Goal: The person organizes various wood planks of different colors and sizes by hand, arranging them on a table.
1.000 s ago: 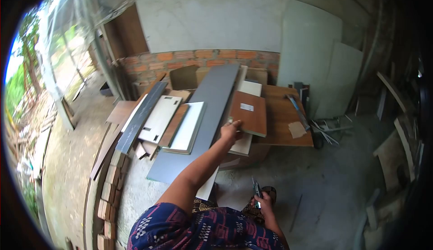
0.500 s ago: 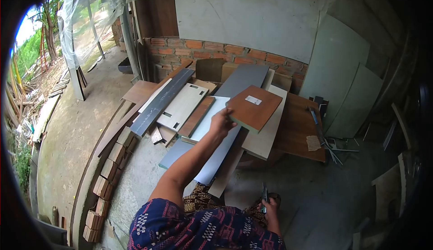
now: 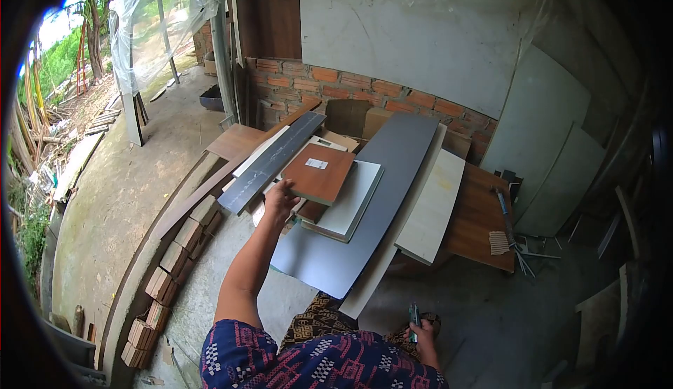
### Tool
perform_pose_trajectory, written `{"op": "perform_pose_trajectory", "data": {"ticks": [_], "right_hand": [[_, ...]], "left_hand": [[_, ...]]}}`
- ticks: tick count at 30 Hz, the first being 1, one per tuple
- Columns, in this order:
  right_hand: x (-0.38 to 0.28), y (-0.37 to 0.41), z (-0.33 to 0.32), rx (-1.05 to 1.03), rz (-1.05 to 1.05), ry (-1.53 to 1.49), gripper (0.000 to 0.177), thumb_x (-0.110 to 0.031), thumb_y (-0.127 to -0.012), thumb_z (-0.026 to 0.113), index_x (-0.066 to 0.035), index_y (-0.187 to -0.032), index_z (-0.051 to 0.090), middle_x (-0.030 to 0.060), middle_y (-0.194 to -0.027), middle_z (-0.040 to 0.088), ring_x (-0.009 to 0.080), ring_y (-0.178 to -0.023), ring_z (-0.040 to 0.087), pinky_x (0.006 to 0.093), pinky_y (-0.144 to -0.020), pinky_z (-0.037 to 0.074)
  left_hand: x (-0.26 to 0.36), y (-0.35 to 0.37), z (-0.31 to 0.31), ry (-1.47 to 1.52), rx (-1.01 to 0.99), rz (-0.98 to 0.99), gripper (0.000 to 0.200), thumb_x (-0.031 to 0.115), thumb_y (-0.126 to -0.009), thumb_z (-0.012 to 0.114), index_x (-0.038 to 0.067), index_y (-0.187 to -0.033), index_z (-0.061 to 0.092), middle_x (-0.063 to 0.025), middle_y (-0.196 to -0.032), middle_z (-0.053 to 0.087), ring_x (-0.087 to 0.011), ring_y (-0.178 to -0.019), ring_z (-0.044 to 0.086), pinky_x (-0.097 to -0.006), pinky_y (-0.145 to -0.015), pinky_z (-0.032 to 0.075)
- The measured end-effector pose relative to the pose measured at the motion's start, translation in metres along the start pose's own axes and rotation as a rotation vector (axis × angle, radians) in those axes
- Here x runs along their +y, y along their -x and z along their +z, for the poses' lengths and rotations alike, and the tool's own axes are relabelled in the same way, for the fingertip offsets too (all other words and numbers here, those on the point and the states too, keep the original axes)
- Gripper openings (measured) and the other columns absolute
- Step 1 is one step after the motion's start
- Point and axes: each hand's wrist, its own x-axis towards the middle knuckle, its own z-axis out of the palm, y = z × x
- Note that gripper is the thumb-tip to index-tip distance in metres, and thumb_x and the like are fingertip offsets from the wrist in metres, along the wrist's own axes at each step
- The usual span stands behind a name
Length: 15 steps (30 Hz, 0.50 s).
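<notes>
My left hand (image 3: 280, 199) grips the near left corner of a brown wood-look board (image 3: 329, 185) with a white label on top. The board is over the left part of the pile, partly covering a pale panel with cutouts (image 3: 329, 143) and a smaller white panel (image 3: 354, 210). Under these spreads a long grey panel (image 3: 392, 171). Low beside my leg, my right hand (image 3: 423, 336) is closed around a small greenish hand tool (image 3: 414, 313), whose exact kind I cannot make out.
A narrow dark board (image 3: 273, 161) lies left of the pile, and a cream panel (image 3: 438, 206) lies right. Farther right, a hammer (image 3: 502, 203) rests on a brown sheet (image 3: 477, 220). Stacked bricks (image 3: 174, 266) line the left floor edge. A brick wall (image 3: 378, 89) stands behind.
My left hand has carried the brown board left, from over the right side of the pile. The grey panel and smaller white panel now show more fully. My right hand still holds the tool low.
</notes>
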Motion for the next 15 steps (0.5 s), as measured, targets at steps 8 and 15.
{"op": "perform_pose_trajectory", "data": {"ticks": [8,15], "right_hand": [[-0.001,0.007,0.0,0.034,0.009,-0.002,0.018,-0.008,-0.081,0.061,0.0,-0.093,0.049,0.0095,-0.066,0.058,0.0198,-0.05,0.06,0.0309,-0.043,0.049],[-0.001,0.009,-0.001,0.036,0.004,0.02,0.019,-0.008,-0.082,0.06,0.0,-0.094,0.049,0.0105,-0.067,0.059,0.0206,-0.052,0.06,0.0309,-0.043,0.049]], "left_hand": [[0.002,-0.018,0.001,-0.024,0.268,-0.066,0.049,0.021,-0.083,0.06,0.007,-0.126,0.04,-0.0176,-0.121,0.045,-0.0312,-0.095,0.055,-0.0408,-0.066,0.05],[0.026,0.031,0.03,-0.527,0.064,0.219,0.079,0.024,-0.074,0.067,0.007,-0.138,0.024,-0.0211,-0.135,0.033,-0.0411,-0.12,0.036,-0.0569,-0.078,0.046]]}}
